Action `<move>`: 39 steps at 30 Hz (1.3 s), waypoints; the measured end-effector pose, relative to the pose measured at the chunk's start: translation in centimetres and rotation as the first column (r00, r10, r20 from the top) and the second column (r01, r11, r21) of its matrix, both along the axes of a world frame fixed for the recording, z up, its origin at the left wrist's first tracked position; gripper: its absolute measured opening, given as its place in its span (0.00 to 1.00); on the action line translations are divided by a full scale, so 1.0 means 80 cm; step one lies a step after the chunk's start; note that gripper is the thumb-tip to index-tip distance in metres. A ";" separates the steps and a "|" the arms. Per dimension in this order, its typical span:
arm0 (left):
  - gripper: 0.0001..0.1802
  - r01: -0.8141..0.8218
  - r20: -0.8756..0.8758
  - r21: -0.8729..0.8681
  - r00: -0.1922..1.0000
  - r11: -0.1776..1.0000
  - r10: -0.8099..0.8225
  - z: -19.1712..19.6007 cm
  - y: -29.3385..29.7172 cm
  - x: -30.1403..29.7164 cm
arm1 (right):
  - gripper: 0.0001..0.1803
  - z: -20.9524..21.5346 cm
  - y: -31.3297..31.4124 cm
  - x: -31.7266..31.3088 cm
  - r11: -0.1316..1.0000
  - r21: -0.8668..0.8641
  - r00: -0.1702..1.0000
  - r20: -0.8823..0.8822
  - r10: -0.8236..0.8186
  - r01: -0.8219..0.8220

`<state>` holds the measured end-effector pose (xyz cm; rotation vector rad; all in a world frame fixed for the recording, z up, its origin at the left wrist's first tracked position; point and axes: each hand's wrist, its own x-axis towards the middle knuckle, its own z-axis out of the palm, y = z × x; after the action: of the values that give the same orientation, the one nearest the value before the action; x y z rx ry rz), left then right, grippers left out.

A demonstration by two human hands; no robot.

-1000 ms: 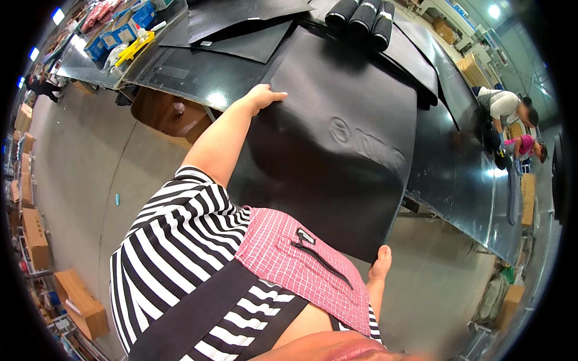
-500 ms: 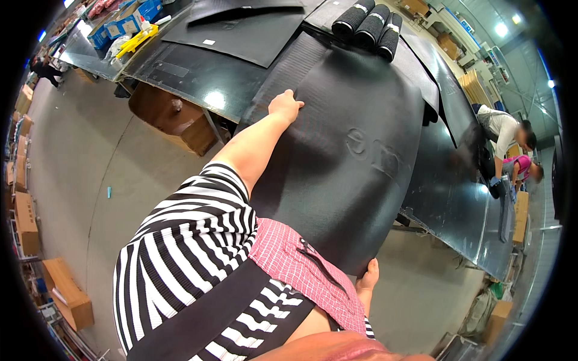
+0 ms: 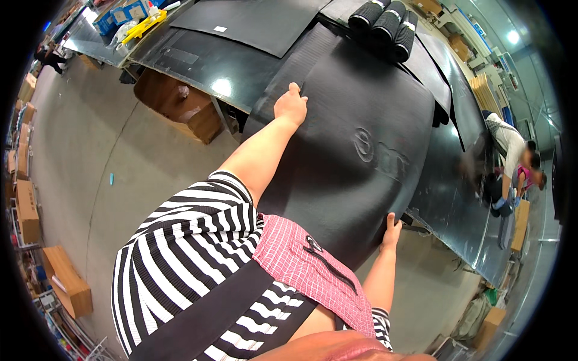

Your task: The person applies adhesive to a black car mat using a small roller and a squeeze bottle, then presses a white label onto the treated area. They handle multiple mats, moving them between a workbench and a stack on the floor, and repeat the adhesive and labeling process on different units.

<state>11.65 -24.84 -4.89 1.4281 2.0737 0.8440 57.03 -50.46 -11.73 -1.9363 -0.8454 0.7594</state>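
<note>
A large black mat (image 3: 355, 180) with raised shapes moulded into its face hangs from the table toward my body, bowed and sagging at its near end. My left hand (image 3: 291, 107) is closed on it near its left side, with the fingertips partly hidden. At the right edge of the mat, my right hand (image 3: 391, 231) grips with the thumb on top and the other fingers mostly out of sight underneath. Three black textured rolls (image 3: 387, 25) lie side by side at the far end of the mat.
The dark, shiny table (image 3: 198, 72) carries more flat black sheets (image 3: 259, 24). Under it sits an open cardboard box (image 3: 174, 108). A yellow tool (image 3: 143, 27) lies far left. At right, two people bend over the table, one in a white sleeve (image 3: 512, 144).
My right hand has moved up and away along the mat's right edge. The near end of the mat has lifted slightly and shifted right. My left hand keeps its grip.
</note>
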 end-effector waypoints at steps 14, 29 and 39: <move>0.15 0.049 -0.030 0.201 0.999 0.978 -0.043 -0.034 -0.033 0.026 | 0.36 0.010 -0.005 0.086 0.986 -0.085 0.988 -0.071 0.139 -0.145; 0.10 0.001 -0.246 0.212 0.968 0.977 0.052 -0.002 -0.041 -0.015 | 0.41 0.132 0.243 -0.239 0.839 -0.434 0.195 0.838 0.510 -0.329; 0.39 0.751 -0.427 0.005 0.599 0.660 -0.678 -0.038 -0.036 -0.021 | 0.47 0.063 0.288 -0.153 0.820 -0.558 0.393 0.732 0.557 -0.124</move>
<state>9.98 -27.72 -7.89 2.4624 1.3979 0.4167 44.78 -27.38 -6.68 -2.6106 -1.9301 0.0460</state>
